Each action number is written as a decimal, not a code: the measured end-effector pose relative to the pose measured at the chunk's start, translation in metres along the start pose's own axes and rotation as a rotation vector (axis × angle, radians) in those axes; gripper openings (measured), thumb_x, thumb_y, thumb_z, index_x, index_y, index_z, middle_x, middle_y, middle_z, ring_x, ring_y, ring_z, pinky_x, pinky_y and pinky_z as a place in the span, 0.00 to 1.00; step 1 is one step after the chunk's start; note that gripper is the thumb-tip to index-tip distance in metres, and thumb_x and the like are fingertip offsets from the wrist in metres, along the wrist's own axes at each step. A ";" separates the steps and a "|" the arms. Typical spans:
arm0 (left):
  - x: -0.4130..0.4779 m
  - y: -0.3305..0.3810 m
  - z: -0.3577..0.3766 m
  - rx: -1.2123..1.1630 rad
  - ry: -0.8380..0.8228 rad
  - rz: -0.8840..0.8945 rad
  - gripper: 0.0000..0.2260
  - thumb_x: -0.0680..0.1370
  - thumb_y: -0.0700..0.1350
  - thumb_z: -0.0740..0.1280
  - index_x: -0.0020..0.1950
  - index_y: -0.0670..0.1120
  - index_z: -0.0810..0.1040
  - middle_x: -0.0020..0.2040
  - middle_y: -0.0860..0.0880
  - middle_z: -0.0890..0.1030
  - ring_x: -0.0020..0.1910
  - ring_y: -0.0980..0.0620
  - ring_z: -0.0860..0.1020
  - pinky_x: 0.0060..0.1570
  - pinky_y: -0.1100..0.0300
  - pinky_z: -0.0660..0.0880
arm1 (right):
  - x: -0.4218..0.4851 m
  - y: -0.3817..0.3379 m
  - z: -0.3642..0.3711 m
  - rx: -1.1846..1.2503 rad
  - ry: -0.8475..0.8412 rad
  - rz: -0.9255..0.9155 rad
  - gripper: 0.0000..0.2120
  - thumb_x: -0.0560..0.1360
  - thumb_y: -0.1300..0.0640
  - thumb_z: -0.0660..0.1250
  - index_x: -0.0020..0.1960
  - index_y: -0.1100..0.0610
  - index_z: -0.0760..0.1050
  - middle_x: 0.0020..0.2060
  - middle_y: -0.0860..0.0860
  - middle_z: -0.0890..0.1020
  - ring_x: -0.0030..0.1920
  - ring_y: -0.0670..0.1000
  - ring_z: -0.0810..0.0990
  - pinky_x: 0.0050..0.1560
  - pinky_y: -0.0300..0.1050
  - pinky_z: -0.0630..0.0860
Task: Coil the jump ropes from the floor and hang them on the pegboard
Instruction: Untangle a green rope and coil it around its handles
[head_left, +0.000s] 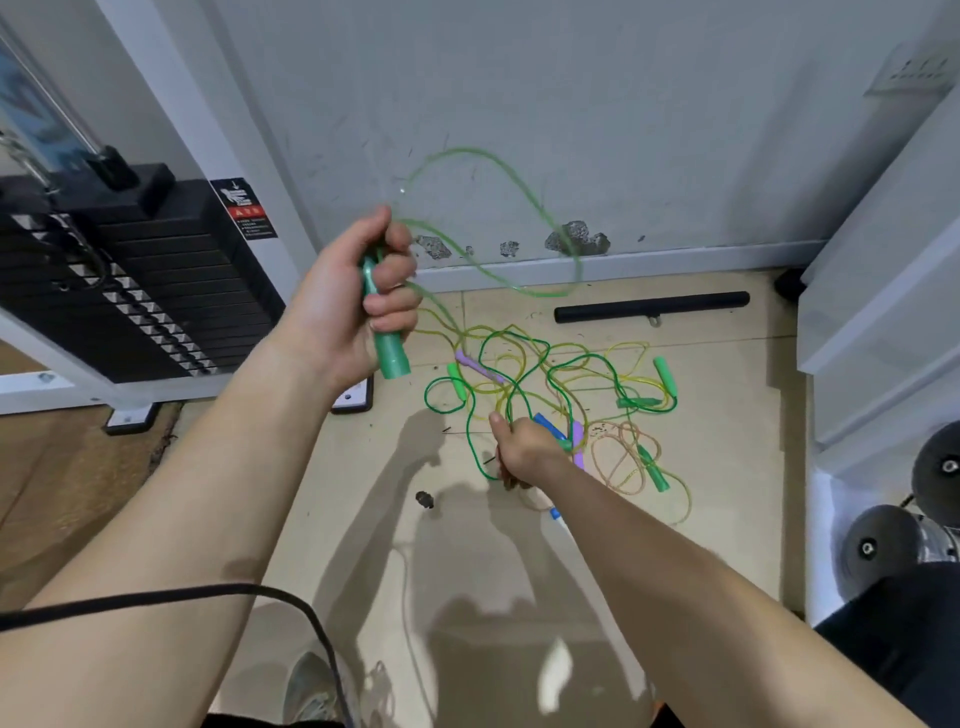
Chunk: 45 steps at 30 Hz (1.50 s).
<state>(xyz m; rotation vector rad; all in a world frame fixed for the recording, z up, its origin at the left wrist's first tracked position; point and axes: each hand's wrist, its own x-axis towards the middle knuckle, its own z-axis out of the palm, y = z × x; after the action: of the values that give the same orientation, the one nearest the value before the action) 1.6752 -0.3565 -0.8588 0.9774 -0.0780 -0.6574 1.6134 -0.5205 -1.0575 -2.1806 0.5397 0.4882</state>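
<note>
Left hand (343, 306) mid-frame fisted round green handle (392, 356), its rope (470, 150) looping up against wall (649, 119); right hand (524, 452) lower centre clutching green cord (471, 441) in floor tangle (571, 374); risk: pulling drags neighbouring ropes, tightening knots.

Light green rope (519, 192): its green handle (388, 338) is gripped in the left hand's (358, 306) curled fingers, butt end protruding below them. The cord leaves the fist as a blurred airborne loop. The other ropes lie tangled on the floor around the right hand (524, 452). A dark green cord (511, 364) runs into its curled fingers, a blue handle (548, 426) lies just beside the knuckles, and a tan rope (623, 457) lies further right.
</note>
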 end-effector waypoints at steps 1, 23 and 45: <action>0.006 -0.011 -0.009 0.192 0.151 0.113 0.15 0.83 0.52 0.57 0.39 0.49 0.72 0.26 0.54 0.69 0.19 0.58 0.61 0.19 0.66 0.55 | -0.004 0.000 0.002 0.040 0.011 0.015 0.30 0.84 0.39 0.48 0.46 0.63 0.75 0.37 0.54 0.80 0.38 0.55 0.78 0.42 0.46 0.74; 0.010 -0.147 0.012 0.645 0.301 0.109 0.08 0.84 0.50 0.59 0.52 0.53 0.78 0.49 0.50 0.83 0.36 0.53 0.79 0.25 0.64 0.62 | -0.066 -0.111 -0.115 1.223 -0.116 0.142 0.27 0.81 0.35 0.56 0.31 0.53 0.62 0.22 0.46 0.64 0.16 0.44 0.58 0.18 0.30 0.59; -0.012 -0.022 0.031 -0.359 -0.008 -0.190 0.18 0.82 0.50 0.58 0.32 0.49 0.69 0.22 0.55 0.61 0.20 0.59 0.60 0.16 0.69 0.56 | -0.052 0.013 -0.049 0.094 0.153 -0.222 0.28 0.73 0.58 0.65 0.72 0.51 0.66 0.67 0.53 0.67 0.68 0.55 0.66 0.70 0.53 0.66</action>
<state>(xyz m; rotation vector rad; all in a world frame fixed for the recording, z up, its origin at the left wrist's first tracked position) 1.6442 -0.3816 -0.8556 0.6396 0.1242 -0.8173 1.5709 -0.5553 -1.0096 -2.1653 0.3867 0.1746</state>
